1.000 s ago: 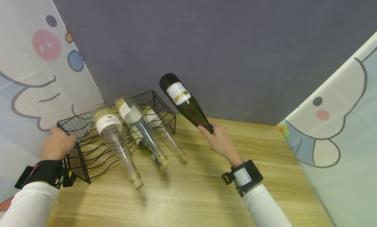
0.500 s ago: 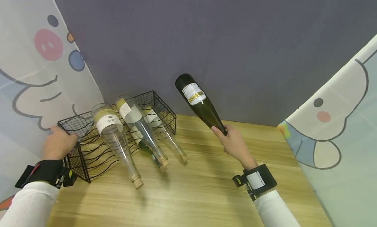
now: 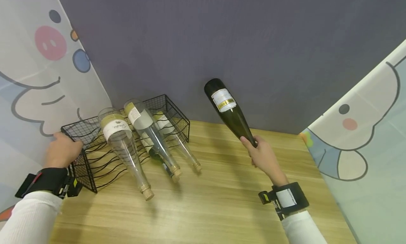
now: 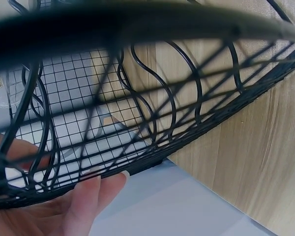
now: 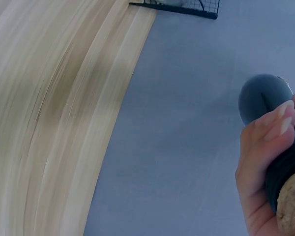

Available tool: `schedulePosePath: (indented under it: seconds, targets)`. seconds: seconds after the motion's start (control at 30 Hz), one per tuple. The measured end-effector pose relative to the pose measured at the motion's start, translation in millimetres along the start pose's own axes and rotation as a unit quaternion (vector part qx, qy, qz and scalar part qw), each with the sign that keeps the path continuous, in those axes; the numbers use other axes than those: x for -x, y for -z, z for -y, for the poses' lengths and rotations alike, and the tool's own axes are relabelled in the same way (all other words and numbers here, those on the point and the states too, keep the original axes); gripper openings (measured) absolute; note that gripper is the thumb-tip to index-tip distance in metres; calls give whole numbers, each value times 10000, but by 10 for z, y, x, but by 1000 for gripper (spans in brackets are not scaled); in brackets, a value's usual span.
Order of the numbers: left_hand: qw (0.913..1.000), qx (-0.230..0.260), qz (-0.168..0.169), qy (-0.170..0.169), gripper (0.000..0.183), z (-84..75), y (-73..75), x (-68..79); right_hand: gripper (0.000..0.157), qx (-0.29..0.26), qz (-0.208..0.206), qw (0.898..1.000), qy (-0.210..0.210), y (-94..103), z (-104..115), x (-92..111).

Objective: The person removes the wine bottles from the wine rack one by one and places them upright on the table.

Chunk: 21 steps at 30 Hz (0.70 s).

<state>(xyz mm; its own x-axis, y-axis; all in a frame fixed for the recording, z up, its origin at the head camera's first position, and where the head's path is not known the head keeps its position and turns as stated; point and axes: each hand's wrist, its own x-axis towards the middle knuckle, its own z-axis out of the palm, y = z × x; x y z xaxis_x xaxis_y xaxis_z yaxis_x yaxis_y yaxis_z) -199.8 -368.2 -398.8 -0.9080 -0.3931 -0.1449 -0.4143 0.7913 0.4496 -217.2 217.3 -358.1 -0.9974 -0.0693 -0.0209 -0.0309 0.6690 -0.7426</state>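
My right hand (image 3: 264, 157) grips a dark green wine bottle (image 3: 236, 119) by its neck, its base slanting up and left above the table. The cork (image 5: 291, 206) shows near that hand in the right wrist view. At the far left, my left hand (image 3: 63, 150) holds the end of a black wire bottle rack (image 3: 83, 171), fingertips (image 4: 119, 183) against the mesh in the left wrist view. Two corked clear bottles lie on top of it: a left one (image 3: 122, 140) and a middle one (image 3: 142, 120). Below them are a clear bottle (image 3: 181, 143) and a partly hidden green bottle (image 3: 154, 153).
The wooden table (image 3: 203, 216) runs back to a grey cloth wall (image 3: 269, 61). Cartoon-printed curtains hang on both sides, a left curtain (image 3: 22, 61) right beside the rack and a right curtain (image 3: 377, 138). The bottle necks jut past the rack's front.
My right hand has carried the green wine bottle to the right, away from the rack. My left hand stays on the rack, and the other bottles lie as before.
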Motion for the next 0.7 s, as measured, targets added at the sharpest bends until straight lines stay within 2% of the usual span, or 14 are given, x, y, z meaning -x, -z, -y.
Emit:
schedulePosePath:
  seconds: [0.37,0.7]
  targets:
    - [9999,25,15,133,83,-27,8,36,63,149,-136,9998,-54,131,-136,48]
    - [10000,7,-1,9,85,13,-2,-17,68,251,-317,9990,-189,224,-256,59]
